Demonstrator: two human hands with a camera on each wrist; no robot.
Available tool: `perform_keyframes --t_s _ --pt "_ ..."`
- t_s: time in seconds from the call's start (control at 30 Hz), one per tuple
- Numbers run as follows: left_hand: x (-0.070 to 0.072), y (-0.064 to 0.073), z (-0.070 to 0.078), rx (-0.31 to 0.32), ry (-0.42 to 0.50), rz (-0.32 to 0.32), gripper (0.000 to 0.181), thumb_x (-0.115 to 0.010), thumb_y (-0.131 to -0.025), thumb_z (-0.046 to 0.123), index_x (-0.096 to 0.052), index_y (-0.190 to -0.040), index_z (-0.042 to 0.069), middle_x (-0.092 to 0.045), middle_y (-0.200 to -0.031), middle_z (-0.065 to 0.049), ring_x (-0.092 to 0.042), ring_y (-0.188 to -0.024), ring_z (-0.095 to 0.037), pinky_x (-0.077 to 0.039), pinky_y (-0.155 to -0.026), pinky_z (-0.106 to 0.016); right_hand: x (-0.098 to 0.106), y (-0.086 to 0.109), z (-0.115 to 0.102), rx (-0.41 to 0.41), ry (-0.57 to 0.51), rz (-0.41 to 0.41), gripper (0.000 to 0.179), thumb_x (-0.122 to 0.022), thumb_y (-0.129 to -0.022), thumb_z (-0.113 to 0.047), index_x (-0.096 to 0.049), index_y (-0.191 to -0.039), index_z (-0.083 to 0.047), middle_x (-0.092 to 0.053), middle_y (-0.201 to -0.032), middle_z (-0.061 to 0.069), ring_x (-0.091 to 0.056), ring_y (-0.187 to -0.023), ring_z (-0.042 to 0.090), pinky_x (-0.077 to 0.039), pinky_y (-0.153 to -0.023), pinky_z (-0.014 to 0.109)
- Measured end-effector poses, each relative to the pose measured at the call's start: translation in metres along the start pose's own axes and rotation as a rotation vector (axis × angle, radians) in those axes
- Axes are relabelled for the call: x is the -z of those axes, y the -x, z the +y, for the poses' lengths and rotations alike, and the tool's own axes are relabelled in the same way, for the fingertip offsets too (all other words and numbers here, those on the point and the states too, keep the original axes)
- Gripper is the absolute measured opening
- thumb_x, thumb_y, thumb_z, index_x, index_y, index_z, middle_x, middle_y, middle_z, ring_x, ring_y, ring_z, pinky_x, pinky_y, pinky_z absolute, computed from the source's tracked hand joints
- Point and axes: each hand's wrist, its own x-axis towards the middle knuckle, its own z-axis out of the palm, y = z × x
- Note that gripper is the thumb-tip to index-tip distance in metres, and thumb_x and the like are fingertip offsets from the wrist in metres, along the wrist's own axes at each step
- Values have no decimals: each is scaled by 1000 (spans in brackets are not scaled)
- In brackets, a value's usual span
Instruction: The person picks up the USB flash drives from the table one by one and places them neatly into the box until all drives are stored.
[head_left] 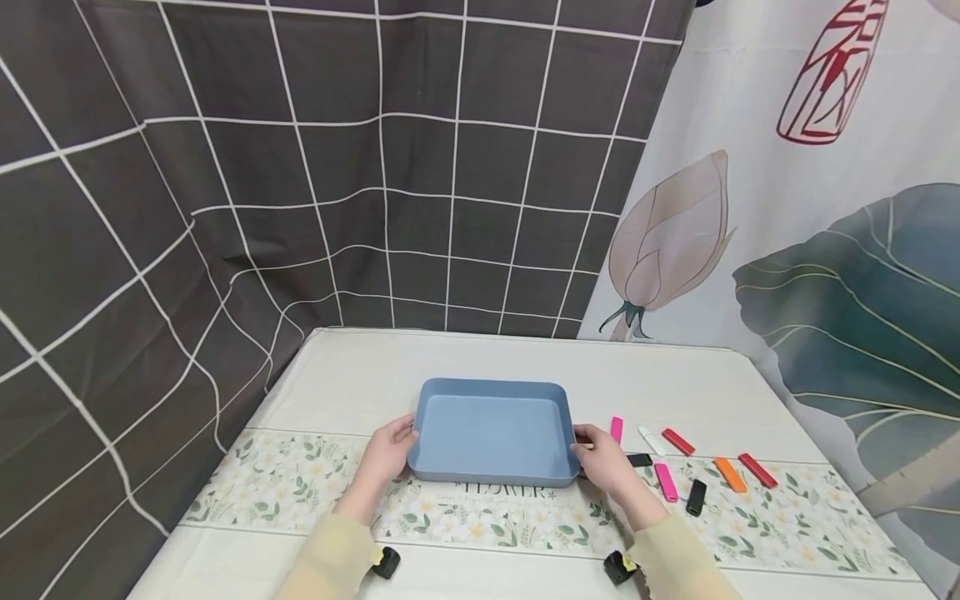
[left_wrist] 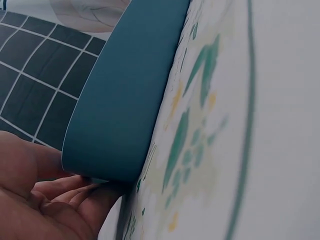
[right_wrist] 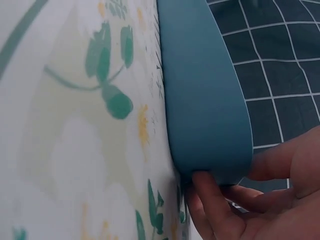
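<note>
A shallow blue rectangular tray with rounded corners rests on the tablecloth, with nothing inside it. My left hand grips its left end, thumb at the rim and fingers low against the outer wall. At the opposite end, my right hand holds the tray in the same way. Both wrist views show the tray's side wall close to the cloth, with the fingertips tucked by its lower edge. Whether any fingertips reach beneath the tray is hidden.
Right of the tray lie several small oblong pieces, among them a pink one, a black one, an orange one and a red one. A dark gridded curtain hangs behind the white flowered tablecloth.
</note>
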Motion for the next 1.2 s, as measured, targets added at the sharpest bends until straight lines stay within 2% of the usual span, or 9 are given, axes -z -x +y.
perform_keyframes --t_s 0.17,0.4,0.67,0.87,1.2 --pt "-1 2 -2 7 -8 -1 49 -52 -105 16 -47 -151 1 -55 -149 -23 -51 -142 -40 -43 -120 -53 3 3 -1 8 14 -5 45 -53 -99 -3 -49 -140 14 -62 -128 30 -65 -117 44 -65 -88 45" --pt "-2 5 -7 3 -1 7 48 -52 -104 15 -49 -149 0 -58 -147 -24 -54 -139 -41 -46 -118 -54 3 8 2 2 -22 -1 42 -55 -97 0 -51 -136 15 -63 -118 27 -67 -108 36 -67 -77 41" --pt "-2 5 -8 10 13 -3 49 -51 -104 14 -47 -151 -1 -55 -149 -25 -52 -141 -41 -46 -118 -51 0 8 6 -37 -63 17 43 -53 -97 -5 -51 -136 12 -62 -122 27 -65 -108 32 -65 -76 38" --pt "-2 6 -10 -19 25 -26 51 -54 -104 14 -46 -152 1 -51 -153 -22 -49 -143 -39 -46 -118 -48 0 7 8 -43 -63 24 42 -53 -96 -6 -53 -135 11 -63 -120 25 -65 -105 28 -63 -74 35" --pt "0 6 -10 -62 32 -48 54 -56 -102 10 -43 -153 -2 -46 -157 -23 -45 -146 -40 -43 -119 -48 0 7 9 -48 -75 29 42 -53 -94 -5 -53 -133 11 -63 -118 23 -64 -101 26 -62 -70 33"
